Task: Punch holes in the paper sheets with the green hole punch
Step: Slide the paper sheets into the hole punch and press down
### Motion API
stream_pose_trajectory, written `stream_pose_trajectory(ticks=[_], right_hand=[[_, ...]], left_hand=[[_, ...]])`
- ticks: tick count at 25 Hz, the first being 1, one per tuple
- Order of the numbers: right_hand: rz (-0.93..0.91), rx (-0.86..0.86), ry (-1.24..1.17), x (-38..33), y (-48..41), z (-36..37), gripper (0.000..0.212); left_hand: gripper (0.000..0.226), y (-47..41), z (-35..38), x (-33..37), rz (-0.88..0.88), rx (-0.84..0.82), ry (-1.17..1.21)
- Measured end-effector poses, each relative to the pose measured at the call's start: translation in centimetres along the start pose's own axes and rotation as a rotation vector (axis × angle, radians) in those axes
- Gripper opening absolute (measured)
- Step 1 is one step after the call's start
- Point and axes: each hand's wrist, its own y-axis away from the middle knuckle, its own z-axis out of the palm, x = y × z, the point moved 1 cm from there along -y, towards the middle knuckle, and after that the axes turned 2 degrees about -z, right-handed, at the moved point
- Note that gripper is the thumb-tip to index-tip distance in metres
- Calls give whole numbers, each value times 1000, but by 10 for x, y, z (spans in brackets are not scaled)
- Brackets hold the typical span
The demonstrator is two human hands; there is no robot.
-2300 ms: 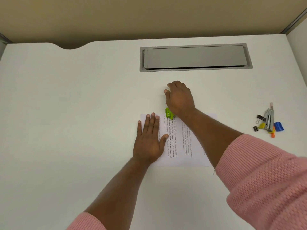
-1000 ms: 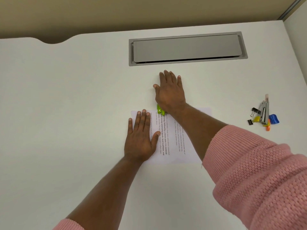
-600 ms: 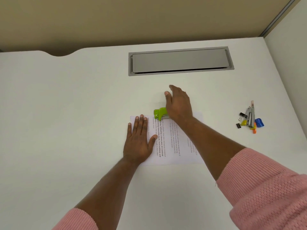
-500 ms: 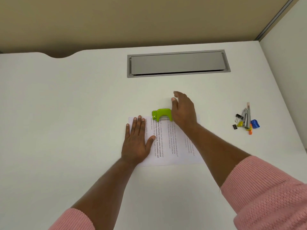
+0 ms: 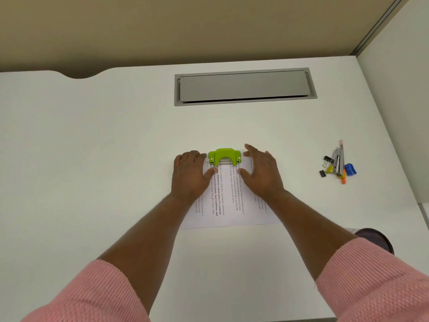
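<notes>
Head | green hole punch point(image 5: 224, 156) on paper sheets point(image 5: 228, 205) far edge | left hand point(image 5: 189, 176), right hand point(image 5: 262, 174) spread, empty, flanking it

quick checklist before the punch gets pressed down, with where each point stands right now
1. Paper sheets flat on the table: ok, left hand and right hand rest on them.
2. Green hole punch sits over the sheets' far edge: ok.
3. A hand on top of the punch: not ok, both lie beside it.
4. Thumbs clear of the punch's mouth: cannot tell, both lie near its front corners.
5. Stapler and clips out of the way: ok, far right.
</notes>
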Motion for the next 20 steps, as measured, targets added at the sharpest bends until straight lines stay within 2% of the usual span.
stream_pose_trajectory(ticks=[5,20], right_hand=[[11,36,5,1,1,3,72],[-47,44,99,-1,25,-1,75]], left_hand=[[42,-2,2,4,-48,4,-8],[41,20,-3,16,-86,-39,-72]])
